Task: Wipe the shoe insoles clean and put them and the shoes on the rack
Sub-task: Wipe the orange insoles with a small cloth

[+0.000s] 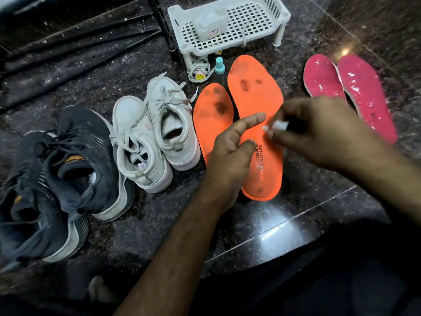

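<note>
Two orange insoles lie side by side on the dark stone floor, the shorter-looking left one (211, 115) with dark smudges and the longer right one (257, 92) with printed lettering. My left hand (232, 156) hovers over them with its index finger stretched out and holds nothing. My right hand (319, 131) pinches a small white wipe (279, 125) above the right orange insole. Two pink insoles (350, 92) lie to the right. A pair of white sneakers (157, 131) and a pair of dark grey sneakers (63, 176) stand to the left. The white plastic rack (230, 26) stands at the back.
A white wipe packet (211, 21) sits on the rack. In front of the rack stand a small teal bottle (219, 66) and a coiled white lace with a smiley tag (200, 71). Black metal bars (79, 44) run across the back left.
</note>
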Demonstrator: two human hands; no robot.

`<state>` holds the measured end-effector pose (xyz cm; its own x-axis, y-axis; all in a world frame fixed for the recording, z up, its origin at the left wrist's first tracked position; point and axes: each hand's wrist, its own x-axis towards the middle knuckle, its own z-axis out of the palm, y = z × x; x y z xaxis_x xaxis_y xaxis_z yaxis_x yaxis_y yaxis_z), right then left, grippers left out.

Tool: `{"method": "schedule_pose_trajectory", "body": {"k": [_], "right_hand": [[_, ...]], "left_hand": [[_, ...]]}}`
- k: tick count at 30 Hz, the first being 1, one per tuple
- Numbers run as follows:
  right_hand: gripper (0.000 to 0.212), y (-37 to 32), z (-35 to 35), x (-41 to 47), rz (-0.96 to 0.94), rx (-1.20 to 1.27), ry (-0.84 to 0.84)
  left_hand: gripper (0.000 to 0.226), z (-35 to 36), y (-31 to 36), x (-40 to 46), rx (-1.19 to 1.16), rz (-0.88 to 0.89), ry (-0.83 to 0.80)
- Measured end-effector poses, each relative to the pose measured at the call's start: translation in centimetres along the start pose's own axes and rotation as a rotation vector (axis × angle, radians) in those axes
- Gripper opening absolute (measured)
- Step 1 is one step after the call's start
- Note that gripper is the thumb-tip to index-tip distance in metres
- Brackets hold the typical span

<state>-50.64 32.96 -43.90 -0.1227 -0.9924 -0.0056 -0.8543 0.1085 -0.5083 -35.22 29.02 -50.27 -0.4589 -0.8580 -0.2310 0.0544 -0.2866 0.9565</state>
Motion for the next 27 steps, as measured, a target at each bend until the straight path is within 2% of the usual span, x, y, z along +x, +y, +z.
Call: {"method": "schedule_pose_trajectory", "body": {"k": [2,3,6,8,12,13,15,17,18,20,22,25,27], "right_hand": [[0.010,-1.2,1.1,-0.8,-0.044,0.029,-0.117],[0.009,-1.1,1.5,-0.8,-0.037,0.001,-0.113],[0.007,0.2,0.6,0.2,0.023,-0.084,0.077],[0.011,0.3,0.0,0.4,0.014,-0.093,0.108],[0.018,-0.7,0.7,-0.6,-0.086,-0.148,-0.266],[0.019,-0.5,0.5,-0.8,-0.070,-0.162,-0.299],[0.022,0.4,-0.6,-0.9,0.003,-0.119,-0.159],[0.021,1.1,-1.1,-0.5,0.052,0.045,0.081],[0.017,1.0,-0.9,-0.2,0.052,0.142,0.137],[0.013,0.5,0.0,0.3,0.027,0.213,0.094],[0.014,0.2,1.3,0.2,0.023,0.162,0.035],[0.008,-0.9,1.7,0.1,0.014,0.114,0.081],[0.006,-1.3,1.8,-0.3,0.009,0.047,0.009]], "left_hand": [[0.050,-0.1,0.1,-0.1,-0.004,0.005,0.012],[0.050,-0.1,0.1,0.0,0.006,0.001,0.018],[0.052,0.0,0.1,0.0,0.002,0.010,0.006],[0.052,0.1,0.0,0.0,0.008,0.015,0.026],[0.049,-0.2,-0.4,0.2,0.009,0.028,0.097],[0.050,-0.2,-0.3,0.3,0.013,0.028,0.117],[0.052,-0.3,-0.1,0.4,0.028,0.039,0.143],[0.053,-0.3,0.0,0.5,0.039,0.045,0.155],[0.052,-0.3,0.1,0.4,0.043,0.044,0.159],[0.050,-0.1,0.1,0.3,0.037,0.046,0.155],[0.047,0.1,0.2,0.2,0.027,0.061,0.161],[0.046,0.4,0.3,0.1,0.013,0.086,0.191],[0.048,0.4,0.3,0.1,0.023,0.091,0.217]]}}
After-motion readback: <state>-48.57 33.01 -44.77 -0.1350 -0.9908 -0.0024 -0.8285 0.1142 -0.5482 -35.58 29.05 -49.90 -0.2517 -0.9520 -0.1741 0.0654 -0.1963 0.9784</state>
